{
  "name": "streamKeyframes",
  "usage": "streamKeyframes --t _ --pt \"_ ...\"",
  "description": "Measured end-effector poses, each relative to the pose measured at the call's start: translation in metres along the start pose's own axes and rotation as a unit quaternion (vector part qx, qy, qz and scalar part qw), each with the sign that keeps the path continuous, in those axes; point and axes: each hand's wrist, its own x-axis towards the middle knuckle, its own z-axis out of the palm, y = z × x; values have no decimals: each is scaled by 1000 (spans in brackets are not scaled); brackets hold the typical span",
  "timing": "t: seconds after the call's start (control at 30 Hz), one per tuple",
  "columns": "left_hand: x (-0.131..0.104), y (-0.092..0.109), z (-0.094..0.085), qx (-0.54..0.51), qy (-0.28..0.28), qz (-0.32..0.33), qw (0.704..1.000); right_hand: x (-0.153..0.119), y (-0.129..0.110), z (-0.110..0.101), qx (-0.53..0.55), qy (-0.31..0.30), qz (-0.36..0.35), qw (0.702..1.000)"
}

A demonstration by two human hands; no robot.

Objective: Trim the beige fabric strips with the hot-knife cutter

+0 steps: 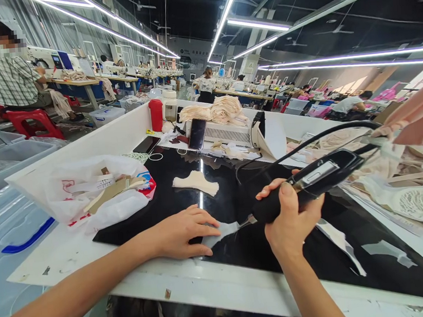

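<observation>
My left hand (182, 233) lies flat with its fingers stretched out, pressing a thin, pale, translucent piece of fabric (229, 229) onto the black glossy board (136, 223). In my right hand (292, 215) is a black corded hand tool (308, 180), gripped around its thick body. Its narrow metal tip meets the right end of the pale piece. Just beyond my left hand rests a cream, curved fabric piece (196, 182). Right of my right wrist are a white fabric strip (343, 246) and another pale scrap (389, 252).
A white plastic bag (105, 206) of scraps stands at the left. Behind the board are a propped phone (197, 134), a red cup (156, 115) and a stack of cream fabric (211, 111). The tool's cable (326, 129) arcs overhead right. A co-worker (5, 72) sits far left.
</observation>
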Motion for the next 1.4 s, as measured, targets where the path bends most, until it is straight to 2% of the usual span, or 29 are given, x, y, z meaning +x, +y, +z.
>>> streamKeyframes --t 0.23,0.4,0.5,0.57,0.67,0.7,0.73,0.77,0.8,0.87,0.9,0.93,1.03,1.13,1.23,1.4 --pt "0 2 -4 -31 14 -8 999 1 -3 0 -18 -21 14 1000" --pt "0 -7 5 -1 93 -105 990 5 -7 -9 -68 -51 13 996" --pt "0 -11 10 25 112 -144 983 10 -10 -18 -205 -64 -31 976" --pt "1 -13 12 25 111 -150 982 12 -12 -24 -283 -41 -73 955" --pt "1 -12 12 8 118 -151 981 6 -13 -31 -244 27 -160 956" --pt "1 -12 12 2 122 -150 981 2 -12 -32 -227 28 -192 955" --pt "1 -12 12 -4 124 -146 981 -3 -11 -33 -224 -1 -215 951" --pt "2 -12 12 -9 125 -140 982 -9 -8 -33 -241 -58 -225 942" --pt "2 -12 12 -12 126 -131 983 -15 -3 -33 -272 -147 -215 926" --pt "2 -13 13 -15 130 -116 985 -26 9 -31 -316 -326 -164 876" --pt "2 -14 14 -15 134 -113 984 -30 18 -29 -324 -384 -146 852" --pt "2 -15 15 -15 142 -114 983 -34 26 -27 -326 -413 -139 839" --pt "2 -16 17 -18 181 -132 974 -40 50 -21 -333 -433 -134 827" --pt "2 -16 17 -27 202 -157 966 -45 62 -19 -340 -452 -110 817" --pt "2 -16 17 -47 199 -177 963 -46 60 -21 -341 -470 -71 811" --pt "5 -19 15 -110 217 -204 948 -39 46 -18 -345 -454 -1 822"
